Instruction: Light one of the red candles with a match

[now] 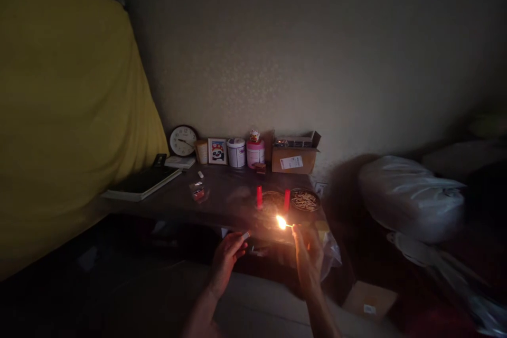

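A burning match [289,225] is pinched in my right hand [308,253], its bright flame pointing left. My left hand [228,254] grips a small flat piece [246,235] with a pale edge, perhaps a striker; its kind is unclear in the dim light. Two red candles stand upright on the dark table [229,195] beyond my hands: the left candle [259,197] and the right candle [287,200]. The flame is in front of the right candle, and seen from here they are apart. Beside that candle a round dish [304,200] holds many matchsticks.
Along the wall stand a clock [183,141], a framed panda picture [217,152], a white tin [236,153], a pink tin [255,154] and a cardboard box [293,159]. A small packet [198,193] lies left. White plastic bags [407,198] are at right.
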`<state>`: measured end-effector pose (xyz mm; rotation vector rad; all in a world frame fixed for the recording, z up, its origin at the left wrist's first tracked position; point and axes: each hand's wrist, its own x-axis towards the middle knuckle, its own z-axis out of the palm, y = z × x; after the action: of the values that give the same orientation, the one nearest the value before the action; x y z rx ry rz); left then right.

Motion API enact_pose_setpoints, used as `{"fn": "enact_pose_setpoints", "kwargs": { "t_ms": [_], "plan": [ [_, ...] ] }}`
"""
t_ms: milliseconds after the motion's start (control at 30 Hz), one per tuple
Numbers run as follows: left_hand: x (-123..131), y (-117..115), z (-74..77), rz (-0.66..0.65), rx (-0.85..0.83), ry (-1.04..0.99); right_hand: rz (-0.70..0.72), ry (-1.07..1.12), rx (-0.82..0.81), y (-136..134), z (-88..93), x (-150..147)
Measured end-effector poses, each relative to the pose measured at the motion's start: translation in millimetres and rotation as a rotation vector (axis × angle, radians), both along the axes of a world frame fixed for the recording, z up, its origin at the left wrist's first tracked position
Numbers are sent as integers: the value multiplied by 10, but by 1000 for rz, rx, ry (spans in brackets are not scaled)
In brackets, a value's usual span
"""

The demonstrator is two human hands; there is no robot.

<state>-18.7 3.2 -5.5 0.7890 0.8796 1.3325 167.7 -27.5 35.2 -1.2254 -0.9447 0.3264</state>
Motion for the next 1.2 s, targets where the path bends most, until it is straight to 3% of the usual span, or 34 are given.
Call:
{"fn": "enact_pose_setpoints", "kwargs": {
  "t_ms": [300,600,1200],
  "plan": [
    [-78,-18,-94,-23,-124,-3,1,3,3,-30,53,-1],
    [-91,9,-139,-30,-178,-64,45,8,-22,43,-125,47],
    [-101,28,-210,-52,-170,-103,104,-39,-67,25,64,-12]
  ]
}}
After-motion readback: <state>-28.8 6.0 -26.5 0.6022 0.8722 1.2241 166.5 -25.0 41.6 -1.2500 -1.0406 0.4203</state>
